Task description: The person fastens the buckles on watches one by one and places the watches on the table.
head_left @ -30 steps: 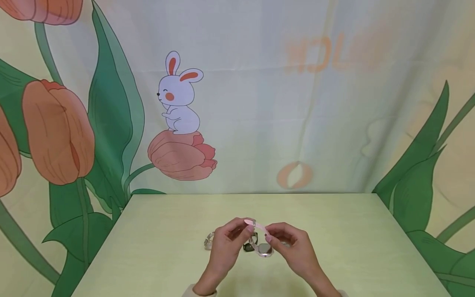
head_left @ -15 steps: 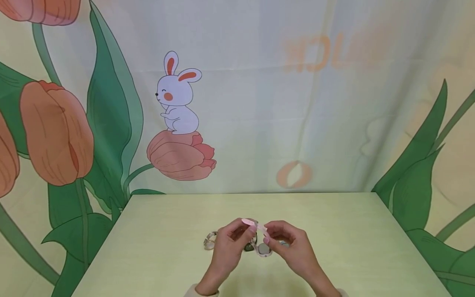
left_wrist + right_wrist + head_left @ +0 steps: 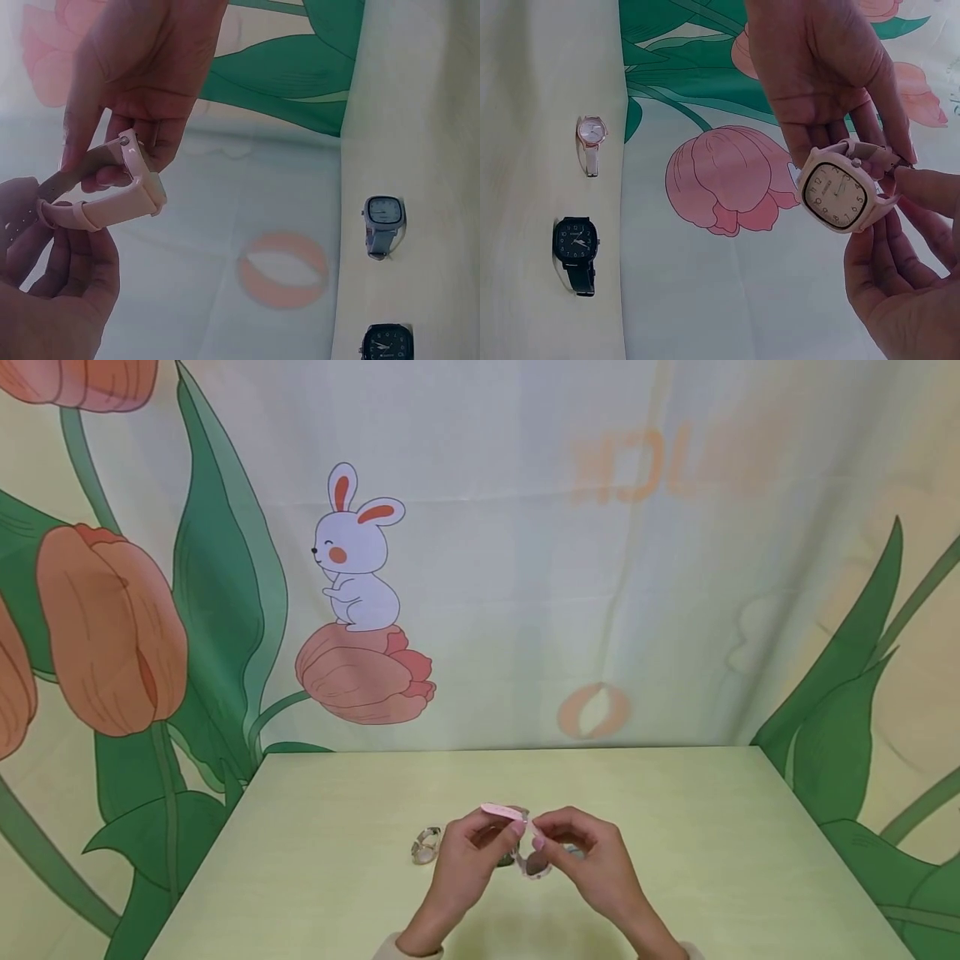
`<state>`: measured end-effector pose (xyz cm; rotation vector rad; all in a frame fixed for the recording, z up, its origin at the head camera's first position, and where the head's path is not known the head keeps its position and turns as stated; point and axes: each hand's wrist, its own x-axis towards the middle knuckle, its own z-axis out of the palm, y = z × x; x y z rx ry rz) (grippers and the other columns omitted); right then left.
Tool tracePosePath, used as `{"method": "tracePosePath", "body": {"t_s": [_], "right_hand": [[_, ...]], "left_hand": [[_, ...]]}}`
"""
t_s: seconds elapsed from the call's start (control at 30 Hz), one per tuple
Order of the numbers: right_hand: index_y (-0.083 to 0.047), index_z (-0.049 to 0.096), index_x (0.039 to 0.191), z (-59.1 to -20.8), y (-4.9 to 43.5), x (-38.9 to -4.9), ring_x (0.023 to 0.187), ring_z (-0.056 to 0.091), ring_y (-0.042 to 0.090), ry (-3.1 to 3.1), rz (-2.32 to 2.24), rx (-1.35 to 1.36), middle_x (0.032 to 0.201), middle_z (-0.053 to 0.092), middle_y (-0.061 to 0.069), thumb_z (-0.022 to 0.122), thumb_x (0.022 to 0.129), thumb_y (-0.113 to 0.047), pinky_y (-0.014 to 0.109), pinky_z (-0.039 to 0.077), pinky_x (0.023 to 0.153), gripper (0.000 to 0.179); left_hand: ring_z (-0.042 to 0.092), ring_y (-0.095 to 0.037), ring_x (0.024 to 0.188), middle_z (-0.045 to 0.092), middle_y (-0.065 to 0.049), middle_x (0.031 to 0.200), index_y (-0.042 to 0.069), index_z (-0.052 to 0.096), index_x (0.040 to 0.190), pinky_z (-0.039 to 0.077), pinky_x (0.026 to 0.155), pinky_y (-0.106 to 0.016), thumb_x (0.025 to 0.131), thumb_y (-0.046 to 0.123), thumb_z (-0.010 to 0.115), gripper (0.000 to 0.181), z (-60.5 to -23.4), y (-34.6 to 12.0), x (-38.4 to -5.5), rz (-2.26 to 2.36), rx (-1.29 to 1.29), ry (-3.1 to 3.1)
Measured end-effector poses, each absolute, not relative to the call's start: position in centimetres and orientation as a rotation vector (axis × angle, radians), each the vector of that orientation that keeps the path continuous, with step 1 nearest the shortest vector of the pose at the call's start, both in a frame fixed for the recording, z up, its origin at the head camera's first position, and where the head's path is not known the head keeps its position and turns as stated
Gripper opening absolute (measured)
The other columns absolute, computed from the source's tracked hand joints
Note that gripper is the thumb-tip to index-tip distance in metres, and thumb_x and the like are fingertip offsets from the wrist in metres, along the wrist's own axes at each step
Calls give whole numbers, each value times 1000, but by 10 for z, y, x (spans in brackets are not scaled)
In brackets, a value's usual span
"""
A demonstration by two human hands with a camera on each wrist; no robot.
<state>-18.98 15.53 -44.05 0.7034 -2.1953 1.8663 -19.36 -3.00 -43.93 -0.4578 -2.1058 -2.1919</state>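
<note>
A pale pink wristwatch (image 3: 836, 196) with a rounded square dial is held up between both hands, above the table. My left hand (image 3: 467, 860) pinches the strap's tail end, which sticks out to the left past thumb and finger. The other strap part is pinched by my right hand (image 3: 588, 858) near the buckle. Both strap parts meet and overlap between the fingertips, so the strap makes a loop (image 3: 112, 210). In the head view the case hangs low between the hands. Fingers partly cover the buckle.
On the pale table (image 3: 315, 893) lie a rose-gold watch (image 3: 592, 131) to the left, a black watch (image 3: 576, 241) in the middle and a blue-grey watch (image 3: 384, 212) to the right. A curtain (image 3: 495, 610) printed with tulips and a rabbit hangs behind the table.
The strap's tail has shifted left and now sticks out further past my left fingers. Both hands have come slightly closer together, and the watch case has turned a little.
</note>
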Motion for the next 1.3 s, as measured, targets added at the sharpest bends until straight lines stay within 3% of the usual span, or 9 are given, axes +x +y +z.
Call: {"method": "tracePosePath", "body": {"t_s": [0.37, 0.7, 1.0, 1.1, 1.3], "right_hand": [[-10, 71, 104, -444, 154, -192, 86, 71, 14, -2240, 1836, 676, 95, 73, 6, 74, 88, -17, 28, 57, 83, 18], [-13, 72, 100, -442, 150, -196, 85, 70, 15, -2169, 1794, 751, 95, 73, 10, 72, 89, -11, 29, 58, 78, 11], [-11, 75, 104, -439, 150, -191, 95, 66, 13, -2177, 1762, 778, 102, 69, 6, 69, 92, -12, 28, 57, 84, 14], [-11, 74, 106, -439, 150, -190, 94, 66, 10, -2188, 1790, 806, 102, 71, 8, 65, 95, -10, 29, 59, 79, 15], [-4, 72, 107, -435, 152, -189, 88, 69, 9, -2165, 1861, 816, 102, 71, 15, 61, 97, -9, 33, 61, 72, 16]], "left_hand": [[68, -10, 99, 70, -18, 111, 3, 72, 106, 55, 88, -23, 93, 17, 69, 20, -444, -31, -196, -2157, -464, -2110], [68, -10, 95, 72, -14, 105, 5, 72, 105, 55, 88, -23, 94, 20, 68, 20, -444, -35, -196, -2133, -501, -2179], [66, -8, 80, 69, -23, 96, 2, 70, 106, 57, 76, -27, 96, 17, 65, 19, -446, -36, -198, -2173, -538, -2157], [64, -7, 75, 67, -26, 91, 2, 69, 106, 55, 70, -24, 95, 18, 66, 20, -445, -35, -197, -2191, -535, -2148], [69, -6, 82, 69, -28, 101, -3, 68, 113, 57, 75, -21, 94, 17, 66, 27, -443, -36, -196, -2305, -594, -2108]]}}
